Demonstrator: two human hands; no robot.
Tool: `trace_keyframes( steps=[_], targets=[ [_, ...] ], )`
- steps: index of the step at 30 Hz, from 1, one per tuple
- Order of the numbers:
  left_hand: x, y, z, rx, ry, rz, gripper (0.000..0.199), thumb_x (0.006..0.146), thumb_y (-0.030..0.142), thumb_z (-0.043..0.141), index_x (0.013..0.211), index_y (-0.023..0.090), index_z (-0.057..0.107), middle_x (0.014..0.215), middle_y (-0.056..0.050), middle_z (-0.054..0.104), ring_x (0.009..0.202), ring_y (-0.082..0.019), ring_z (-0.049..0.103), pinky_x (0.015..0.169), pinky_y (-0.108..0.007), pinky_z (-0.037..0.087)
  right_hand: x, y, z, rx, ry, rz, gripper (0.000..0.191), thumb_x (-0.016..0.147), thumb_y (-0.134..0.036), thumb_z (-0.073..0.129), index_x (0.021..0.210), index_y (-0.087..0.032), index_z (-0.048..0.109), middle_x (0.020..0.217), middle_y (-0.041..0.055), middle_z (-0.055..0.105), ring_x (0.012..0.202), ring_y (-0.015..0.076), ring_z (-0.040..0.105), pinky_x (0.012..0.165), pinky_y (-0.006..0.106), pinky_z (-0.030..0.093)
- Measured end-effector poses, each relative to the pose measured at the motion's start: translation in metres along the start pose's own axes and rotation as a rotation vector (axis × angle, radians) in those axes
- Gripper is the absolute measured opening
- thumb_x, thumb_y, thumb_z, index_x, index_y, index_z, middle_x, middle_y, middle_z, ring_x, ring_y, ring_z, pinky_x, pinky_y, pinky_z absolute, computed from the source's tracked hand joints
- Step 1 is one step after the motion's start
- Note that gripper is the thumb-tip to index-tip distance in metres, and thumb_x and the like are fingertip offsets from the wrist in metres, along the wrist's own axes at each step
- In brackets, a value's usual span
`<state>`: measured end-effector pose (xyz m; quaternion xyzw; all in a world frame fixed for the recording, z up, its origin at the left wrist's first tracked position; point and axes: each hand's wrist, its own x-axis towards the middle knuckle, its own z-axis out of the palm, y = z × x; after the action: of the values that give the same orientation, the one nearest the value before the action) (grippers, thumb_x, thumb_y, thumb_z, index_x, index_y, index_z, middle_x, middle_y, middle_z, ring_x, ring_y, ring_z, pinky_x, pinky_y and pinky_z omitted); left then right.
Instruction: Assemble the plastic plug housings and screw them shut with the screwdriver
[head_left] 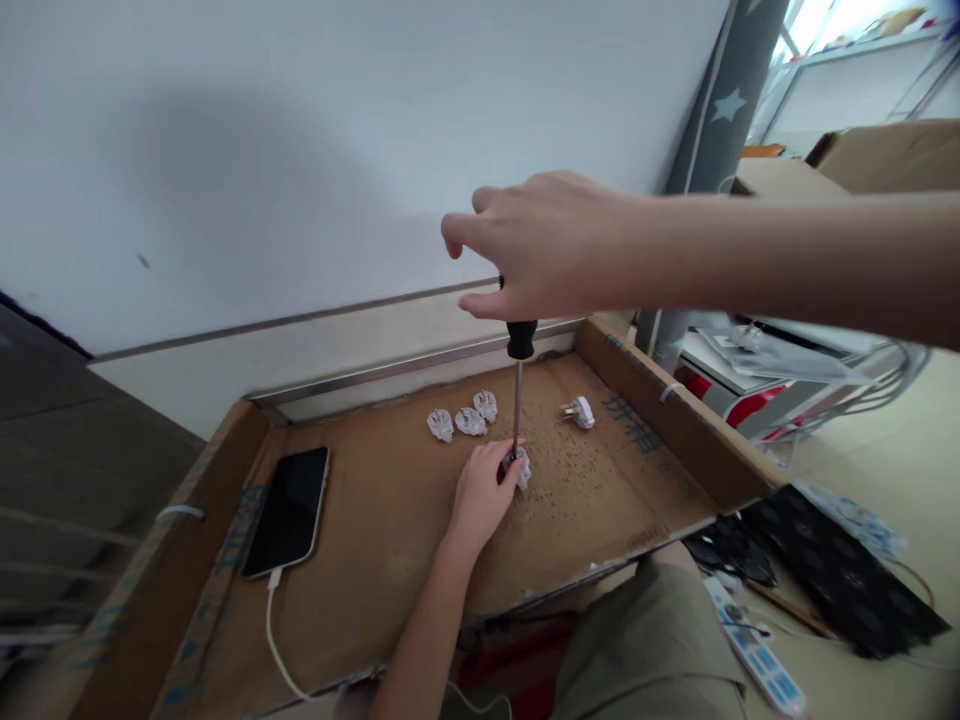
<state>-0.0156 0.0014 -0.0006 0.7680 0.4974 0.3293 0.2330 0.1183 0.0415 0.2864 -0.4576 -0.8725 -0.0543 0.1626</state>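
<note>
Fingers spread loosely apart, in the head view: the right hand is over a long screwdriver with a black, ridged handle and a slim metal shaft. The palm covers most of that handle (only its lower end and a sliver of ridges show), so how firmly it is gripped can't be made out. The screwdriver's long axis runs nearly upright, down to the left hand, whose thumb and forefinger are pinched on a small, whitish plastic plug piece at the shaft's lower end. That piece lies below the right palm, nearest the left fingers. Beyond the left fingertips are three whitish, pronged plug pieces; off to their right, a white plastic plug. Under everything is a brown cardboard tray.
</note>
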Motion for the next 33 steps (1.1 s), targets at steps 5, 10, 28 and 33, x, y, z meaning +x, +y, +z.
trace_keyframes(
  steps=[5, 10, 28, 33],
  targets=[
    [0.001, 0.000, 0.000, -0.001, -0.001, 0.007, 0.027, 0.088, 0.025, 0.052, 0.114, 0.021, 0.059, 0.108, -0.004, 0.064, 0.099, -0.020, 0.054, 0.090, -0.036, 0.042, 0.006, 0.011, -0.031, -0.135, -0.385, 0.003, 0.062, 0.062, -0.040, 0.071, 0.120, -0.039, 0.049, 0.115, -0.0077, 0.048, 0.077, 0.0059, 0.051, 0.062, 0.018, 0.035],
    [0.000, 0.003, -0.001, 0.000, 0.000, 0.009, 0.027, 0.088, 0.025, 0.051, 0.114, 0.022, 0.059, 0.108, -0.003, 0.064, 0.099, -0.020, 0.054, 0.090, -0.036, 0.043, 0.003, 0.010, -0.027, -0.109, -0.374, 0.025, 0.044, 0.071, -0.043, 0.065, 0.112, -0.028, 0.059, 0.081, -0.0048, 0.061, 0.060, 0.0048, 0.052, 0.059, 0.019, 0.033],
    [-0.001, 0.001, 0.001, -0.006, 0.014, 0.021, 0.027, 0.089, 0.023, 0.050, 0.116, 0.023, 0.057, 0.110, -0.002, 0.064, 0.101, -0.019, 0.054, 0.092, -0.036, 0.042, -0.007, -0.008, -0.018, -0.263, -0.122, -0.074, 0.051, 0.073, -0.066, 0.052, 0.095, -0.020, 0.059, 0.053, -0.0015, 0.041, 0.055, 0.0075, 0.042, 0.060, 0.025, 0.035],
    [0.000, 0.002, -0.001, -0.004, 0.010, 0.028, 0.026, 0.089, 0.023, 0.049, 0.114, 0.023, 0.058, 0.108, -0.002, 0.064, 0.099, -0.019, 0.054, 0.090, -0.035, 0.043, -0.020, -0.021, -0.035, -0.153, -0.452, -0.165, 0.052, 0.073, -0.036, 0.062, 0.122, -0.032, 0.043, 0.073, -0.0058, 0.056, 0.053, 0.0040, 0.044, 0.055, 0.020, 0.035]
  ],
)
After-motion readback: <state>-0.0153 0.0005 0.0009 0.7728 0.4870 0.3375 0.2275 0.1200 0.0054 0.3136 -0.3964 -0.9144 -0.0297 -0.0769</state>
